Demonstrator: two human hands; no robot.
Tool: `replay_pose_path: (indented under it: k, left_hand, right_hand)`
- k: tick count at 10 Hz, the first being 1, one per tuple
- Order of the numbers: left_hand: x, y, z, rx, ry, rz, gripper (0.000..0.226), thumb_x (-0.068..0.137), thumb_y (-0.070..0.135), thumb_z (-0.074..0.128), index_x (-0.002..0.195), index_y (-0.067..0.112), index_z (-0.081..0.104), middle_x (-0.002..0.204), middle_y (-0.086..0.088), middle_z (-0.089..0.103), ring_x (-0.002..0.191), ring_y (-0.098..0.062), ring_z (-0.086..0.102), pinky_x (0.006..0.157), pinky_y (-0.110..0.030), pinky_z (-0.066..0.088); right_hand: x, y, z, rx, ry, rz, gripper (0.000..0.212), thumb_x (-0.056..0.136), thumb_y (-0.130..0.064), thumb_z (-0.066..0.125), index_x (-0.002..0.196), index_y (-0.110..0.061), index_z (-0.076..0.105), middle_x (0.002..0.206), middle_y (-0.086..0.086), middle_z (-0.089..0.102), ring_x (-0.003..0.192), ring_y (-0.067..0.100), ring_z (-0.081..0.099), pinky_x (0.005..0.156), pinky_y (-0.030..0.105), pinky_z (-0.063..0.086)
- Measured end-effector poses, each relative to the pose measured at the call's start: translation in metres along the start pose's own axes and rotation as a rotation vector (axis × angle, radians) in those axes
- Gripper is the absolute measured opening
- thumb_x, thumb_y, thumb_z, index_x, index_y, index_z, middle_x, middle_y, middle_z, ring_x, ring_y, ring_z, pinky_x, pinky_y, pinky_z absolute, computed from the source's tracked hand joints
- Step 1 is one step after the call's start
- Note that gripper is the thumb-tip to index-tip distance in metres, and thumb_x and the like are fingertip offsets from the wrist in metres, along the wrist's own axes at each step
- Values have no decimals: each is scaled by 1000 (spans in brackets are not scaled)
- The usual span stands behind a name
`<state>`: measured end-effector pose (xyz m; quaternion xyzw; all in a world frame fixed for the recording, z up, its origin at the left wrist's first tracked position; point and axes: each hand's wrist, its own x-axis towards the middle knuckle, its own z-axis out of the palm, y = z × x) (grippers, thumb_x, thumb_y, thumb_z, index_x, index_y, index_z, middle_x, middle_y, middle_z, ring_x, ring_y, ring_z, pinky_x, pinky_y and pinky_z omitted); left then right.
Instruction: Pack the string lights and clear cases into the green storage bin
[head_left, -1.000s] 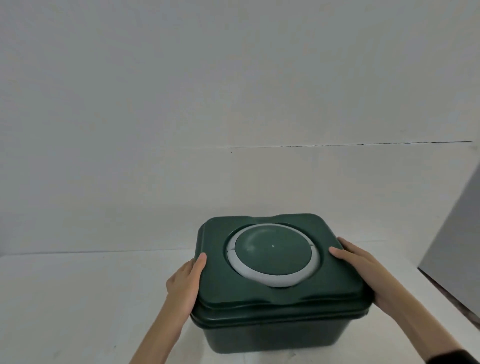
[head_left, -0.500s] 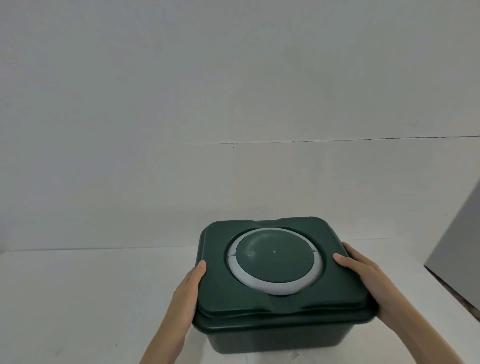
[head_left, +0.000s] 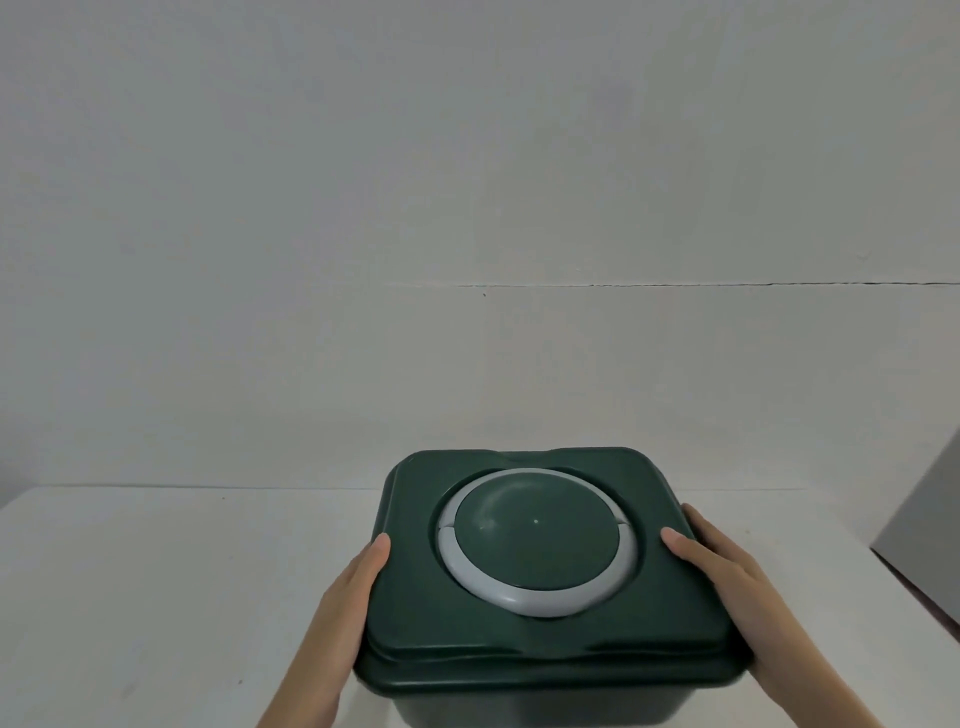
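Head view: your left hand (head_left: 353, 587) and right hand (head_left: 727, 566) clasp opposite edges of the lid (head_left: 519, 644) on the green storage bin (head_left: 519, 706), with thumbs on top and fingers over the sides. Compared with one second ago, the bin appears slightly nearer to you on the white table (head_left: 156, 597). The grip is unchanged and the lid remains seated, its grey ring (head_left: 540, 605) lying flat. No string lights or clear cases are in view. Judgement: either packing is finished, or you must lift the lid first; the frames do not settle which.
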<state>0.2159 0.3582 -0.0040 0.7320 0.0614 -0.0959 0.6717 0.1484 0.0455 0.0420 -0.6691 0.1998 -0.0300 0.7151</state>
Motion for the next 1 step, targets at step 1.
replay_pose_path:
  k: [1]
  left_hand:
    - [-10,-7,-6,60,27,8,115,45,97,38,136,27,43,132,5,47,129,-19,42,107,-38,36]
  right_hand:
    - [0,1,-1,-123,170,-153,46,89,-29,60,134,-29,49,128,-3,54,113,15,52,95,31,39]
